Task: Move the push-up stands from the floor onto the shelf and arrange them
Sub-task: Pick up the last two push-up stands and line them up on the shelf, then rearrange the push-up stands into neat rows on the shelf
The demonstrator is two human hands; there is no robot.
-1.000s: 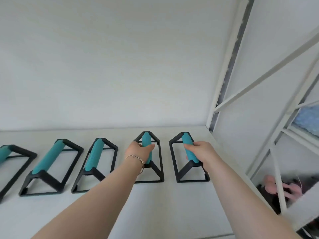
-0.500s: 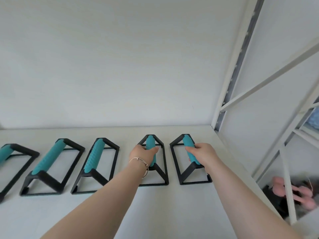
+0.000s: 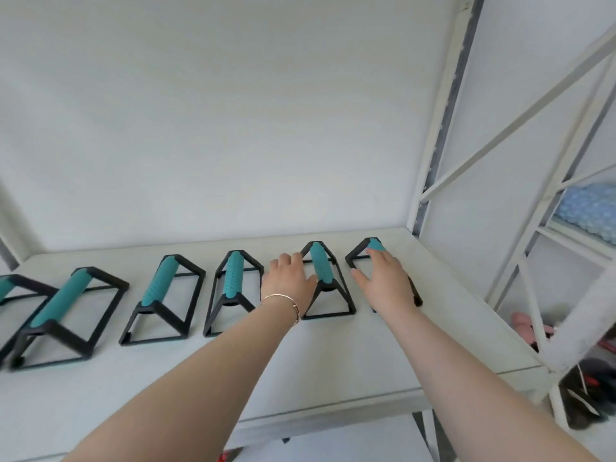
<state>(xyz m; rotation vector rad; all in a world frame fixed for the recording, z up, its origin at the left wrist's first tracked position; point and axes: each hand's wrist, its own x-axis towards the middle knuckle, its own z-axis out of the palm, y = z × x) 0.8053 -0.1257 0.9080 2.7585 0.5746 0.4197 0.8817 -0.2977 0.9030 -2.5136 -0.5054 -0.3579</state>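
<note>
Partly hidden, the rightmost stand (image 3: 376,245) sits under the spread right hand (image 3: 386,281); left hand (image 3: 289,278) spread.

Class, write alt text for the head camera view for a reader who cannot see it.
Two bare hands reach over a white shelf where six black push-up stands with teal grips stand in a row. The open left hand lies beside the second stand from the right; the open right hand covers the rightmost stand.

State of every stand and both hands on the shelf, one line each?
rightmost stand: upright on shelf, under the right hand
second stand from right: upright, released
other four stands: upright in row
left hand: open, beside second stand
right hand: open, fingers spread
</note>
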